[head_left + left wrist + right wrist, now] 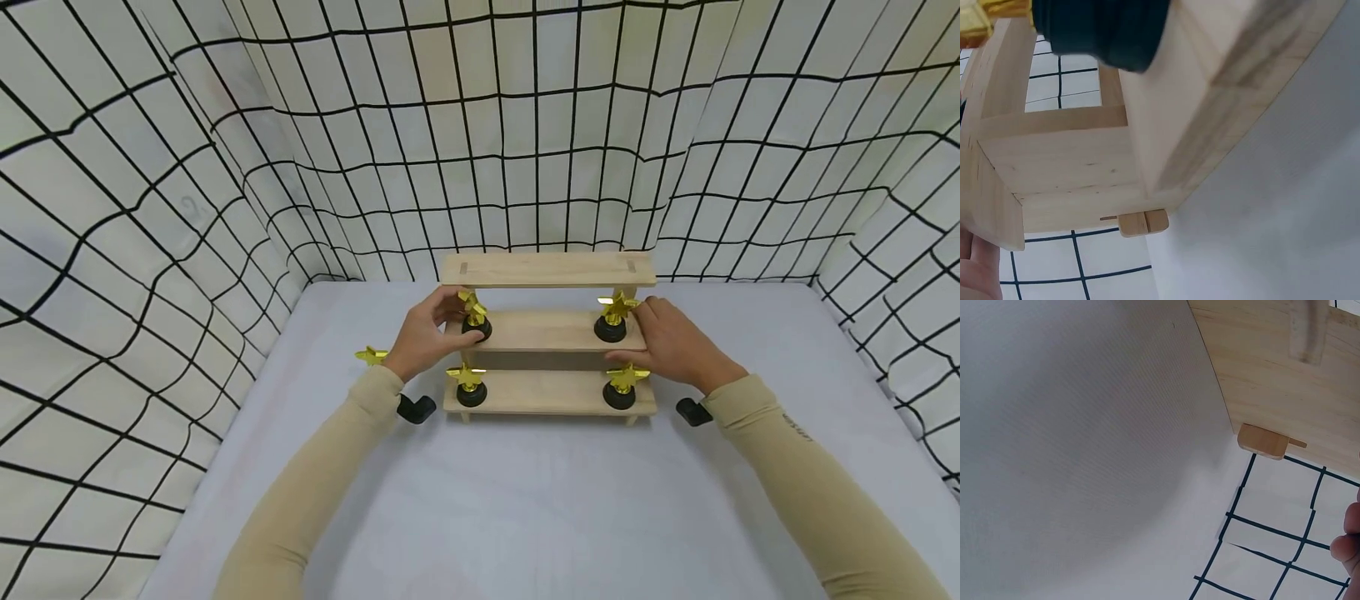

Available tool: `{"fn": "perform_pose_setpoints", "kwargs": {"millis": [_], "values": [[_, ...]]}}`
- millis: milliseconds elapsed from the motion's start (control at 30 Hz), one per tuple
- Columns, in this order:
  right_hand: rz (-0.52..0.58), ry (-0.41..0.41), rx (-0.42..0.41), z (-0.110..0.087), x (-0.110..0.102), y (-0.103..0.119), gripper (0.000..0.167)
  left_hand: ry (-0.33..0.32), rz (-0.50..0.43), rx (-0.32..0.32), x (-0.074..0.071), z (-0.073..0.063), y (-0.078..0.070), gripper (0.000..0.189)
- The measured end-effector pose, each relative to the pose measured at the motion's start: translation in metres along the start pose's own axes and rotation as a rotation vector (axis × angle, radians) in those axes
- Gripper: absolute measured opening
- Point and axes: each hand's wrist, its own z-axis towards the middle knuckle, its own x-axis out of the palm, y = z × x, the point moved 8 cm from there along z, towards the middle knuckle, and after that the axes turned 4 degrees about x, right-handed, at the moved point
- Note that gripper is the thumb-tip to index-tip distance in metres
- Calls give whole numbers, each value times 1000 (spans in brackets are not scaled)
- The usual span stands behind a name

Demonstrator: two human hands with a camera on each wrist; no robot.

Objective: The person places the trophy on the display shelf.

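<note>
A three-tier wooden shelf (555, 268) holds small gold star trophies on round black bases. My left hand (422, 333) is at the left end of the middle tier, its thumb in front of the base of the upper left trophy (475, 315) and its fingers behind, pinching it. That trophy's star leans left. At the opposite end, my right hand (671, 343) grips the shelf, thumb along the middle board's front edge, close beside the upper right trophy (613, 317). In the right wrist view only some fingers (1349, 540) show, at the right edge.
Lower left trophy (468, 385) and lower right trophy (624, 385) stand on the bottom tier. Another gold star (371, 356) shows on the white table (525, 500), partly behind the left wrist. A black-gridded white backdrop (525, 125) rises behind and at the sides.
</note>
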Motion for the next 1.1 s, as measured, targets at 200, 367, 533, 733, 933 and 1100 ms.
{"fn": "perform_pose_setpoints", "kwargs": {"millis": [200,367,533,733,933,1100], "values": [[-10,-35,-16,1,-1,0,86,-29,2,-9,-1,0,3,58],[-1,-40,-10,0,1,0,86,-68,18,-30,-2,-4,5,52],[-8,-47,-20,-2,1,2,84,-93,21,0,-2,-7,5,48],[-9,-57,-22,-3,-2,3,85,-102,3,34,-1,-6,3,46],[-15,-56,-19,-2,-3,3,86,-103,36,33,1,-5,1,46],[-11,-55,-21,-3,0,3,86,-96,67,43,2,-7,0,49]]}}
